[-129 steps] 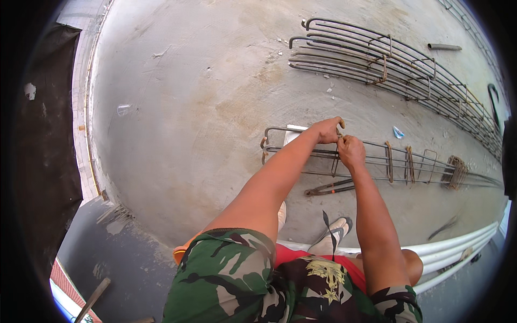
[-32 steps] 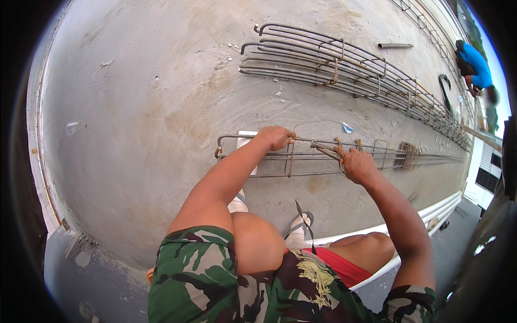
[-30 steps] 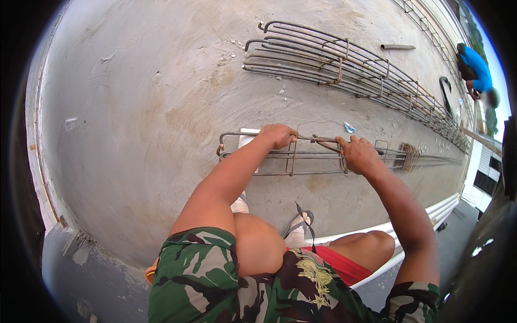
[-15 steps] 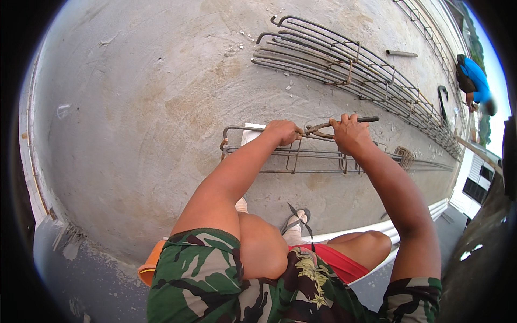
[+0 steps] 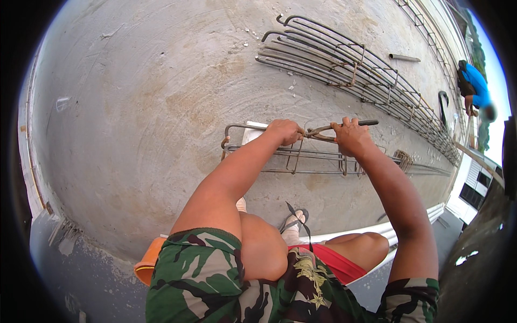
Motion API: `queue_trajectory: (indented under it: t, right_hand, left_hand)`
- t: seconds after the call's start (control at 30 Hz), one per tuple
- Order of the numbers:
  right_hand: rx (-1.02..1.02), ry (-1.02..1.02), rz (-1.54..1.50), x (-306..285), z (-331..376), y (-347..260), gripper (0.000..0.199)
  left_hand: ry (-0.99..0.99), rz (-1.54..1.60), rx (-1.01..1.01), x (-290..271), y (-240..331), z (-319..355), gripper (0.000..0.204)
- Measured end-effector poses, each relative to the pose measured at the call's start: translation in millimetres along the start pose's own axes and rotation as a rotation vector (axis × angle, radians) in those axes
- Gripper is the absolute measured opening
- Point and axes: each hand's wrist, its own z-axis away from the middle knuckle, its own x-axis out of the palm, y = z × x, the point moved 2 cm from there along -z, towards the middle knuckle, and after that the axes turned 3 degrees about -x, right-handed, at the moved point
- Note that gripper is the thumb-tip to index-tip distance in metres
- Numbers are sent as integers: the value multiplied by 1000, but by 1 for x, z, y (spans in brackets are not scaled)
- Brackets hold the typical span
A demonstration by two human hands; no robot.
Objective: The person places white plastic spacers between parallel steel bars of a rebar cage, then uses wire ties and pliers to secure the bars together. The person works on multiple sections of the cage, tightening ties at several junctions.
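Right hand (image 5: 353, 137) clamped on rusty metal pincers (image 5: 328, 129); left hand (image 5: 285, 131) closed on thin steel rebar cage (image 5: 323, 161), lying long on rough, stained concrete floor (image 5: 151, 107). More bundled rods (image 5: 350, 64) farther off.

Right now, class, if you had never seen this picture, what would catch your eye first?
Two bare hands meet at the centre: the left hand grips the rebar cage lying on the concrete slab, and the right hand holds pincers against it. Behind, a longer rebar cage stretches towards a person in blue at the far right.
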Motion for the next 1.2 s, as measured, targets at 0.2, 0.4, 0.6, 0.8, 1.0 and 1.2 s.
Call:
queue_trajectory:
  t: [0.2,0.4,0.6,0.8,1.0,1.2]
  right_hand:
    - [-21,58,-91,5,-3,5,51]
    - [-63,58,-38,-5,0,9,48]
    - [-119,253,99,6,-5,2,42]
    - [-103,339,140,7,-11,-7,32]
    - [-138,192,311,-1,-22,-8,23]
    - [-164,-150,12,-29,-20,-6,19]
  left_hand:
    - [-14,-19,-17,0,0,-1,35]
    - [-7,-10,-15,-1,0,1,35]
    - [-4,-2,-24,-3,2,3,35]
    - [-12,-1,-39,-3,0,1,35]
    - [-4,1,-29,-3,2,2,34]
    - [13,-5,-39,-1,-1,4,32]
